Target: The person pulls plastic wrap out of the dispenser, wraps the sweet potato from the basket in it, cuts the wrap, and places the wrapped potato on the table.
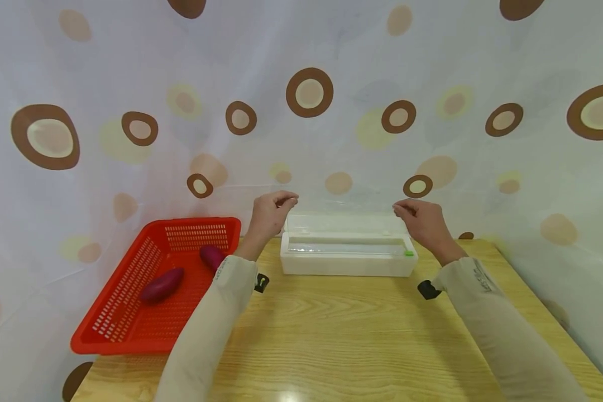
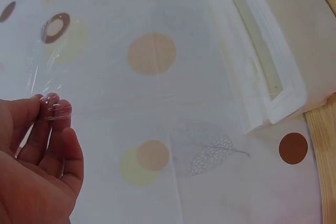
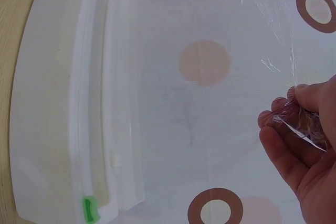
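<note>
From where I stand I count one left hand (image 1: 271,216) and one right hand (image 1: 426,223), two pale sleeves (image 1: 208,329) and two black wrist devices (image 1: 429,290), one to each arm. There's one sheet of clear film (image 3: 308,138), one white box (image 1: 349,266) with one lid (image 1: 347,224) and one green tab (image 1: 408,253), one red basket (image 1: 130,347), and two purple vegetables (image 1: 163,285) that I can see (a sleeve blocks part of my count), all at one table (image 1: 352,335).
</note>
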Demonstrator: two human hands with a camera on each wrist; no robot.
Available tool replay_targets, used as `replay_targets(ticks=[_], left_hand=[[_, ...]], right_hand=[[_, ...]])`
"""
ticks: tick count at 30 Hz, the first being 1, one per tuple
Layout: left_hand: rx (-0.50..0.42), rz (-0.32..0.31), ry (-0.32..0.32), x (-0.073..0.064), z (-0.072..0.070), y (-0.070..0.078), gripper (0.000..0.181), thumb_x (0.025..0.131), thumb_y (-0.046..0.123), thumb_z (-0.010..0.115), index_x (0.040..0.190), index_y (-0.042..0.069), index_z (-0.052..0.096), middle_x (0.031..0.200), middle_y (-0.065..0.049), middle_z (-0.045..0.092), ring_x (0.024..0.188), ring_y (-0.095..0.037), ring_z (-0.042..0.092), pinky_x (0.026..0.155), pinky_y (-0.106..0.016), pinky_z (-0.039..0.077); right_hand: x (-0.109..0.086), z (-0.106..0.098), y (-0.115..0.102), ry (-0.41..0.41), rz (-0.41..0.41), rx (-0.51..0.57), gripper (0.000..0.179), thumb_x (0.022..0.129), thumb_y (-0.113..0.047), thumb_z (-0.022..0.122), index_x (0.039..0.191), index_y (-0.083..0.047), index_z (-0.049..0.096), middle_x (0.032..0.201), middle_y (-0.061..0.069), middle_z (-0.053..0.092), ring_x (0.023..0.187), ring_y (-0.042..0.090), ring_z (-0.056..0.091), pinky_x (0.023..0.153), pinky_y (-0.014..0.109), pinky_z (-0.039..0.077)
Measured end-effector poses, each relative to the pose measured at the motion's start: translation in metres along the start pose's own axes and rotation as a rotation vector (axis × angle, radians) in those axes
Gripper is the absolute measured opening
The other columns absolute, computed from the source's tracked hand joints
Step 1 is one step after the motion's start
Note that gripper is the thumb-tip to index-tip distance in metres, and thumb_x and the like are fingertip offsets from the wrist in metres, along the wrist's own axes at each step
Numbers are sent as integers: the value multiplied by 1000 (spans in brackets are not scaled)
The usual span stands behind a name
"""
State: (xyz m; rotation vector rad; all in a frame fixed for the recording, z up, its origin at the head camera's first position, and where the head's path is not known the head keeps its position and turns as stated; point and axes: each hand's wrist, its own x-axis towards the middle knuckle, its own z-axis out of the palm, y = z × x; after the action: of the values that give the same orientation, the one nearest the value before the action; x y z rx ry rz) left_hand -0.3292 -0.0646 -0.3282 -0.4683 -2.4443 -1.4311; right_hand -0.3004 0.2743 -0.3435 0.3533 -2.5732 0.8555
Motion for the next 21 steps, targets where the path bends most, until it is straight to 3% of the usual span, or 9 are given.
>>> replay_targets(ticks=[4,9,12,21], left_hand=[[4,11,9,-5,-5,7,19,95,22,59,105,13,72,98,-1,69,83,-16,58,71,-29,49],[-27,0,7,-8,-10,13,19,95,22,60,105,12,72,96,-4,68,68,-17,54,51,-25,47],[-47,-15,3,-8,-14,16,19,95,23,59,106,13,72,96,-3,67,68,-17,52,47,-25,47],[-9,32,23,-4,-19,25,19,94,23,61,105,13,72,97,-3,68,84,-18,56,74,-32,50]], right_hand=[[-3,-6,-6,15,-26,-1,32,100,-24,48,113,0,65,100,18,67,85,31,62,71,47,49],[-4,-12,-12,34,-49,-4,31,100,-23,49,111,1,65,98,18,68,82,30,62,70,46,48],[-1,-14,-14,44,-57,-4,31,100,-23,49,111,1,65,97,18,68,82,31,62,71,47,48],[4,-17,-17,42,16,4,37,100,-29,47,115,0,63,101,19,67,89,32,62,76,48,48]])
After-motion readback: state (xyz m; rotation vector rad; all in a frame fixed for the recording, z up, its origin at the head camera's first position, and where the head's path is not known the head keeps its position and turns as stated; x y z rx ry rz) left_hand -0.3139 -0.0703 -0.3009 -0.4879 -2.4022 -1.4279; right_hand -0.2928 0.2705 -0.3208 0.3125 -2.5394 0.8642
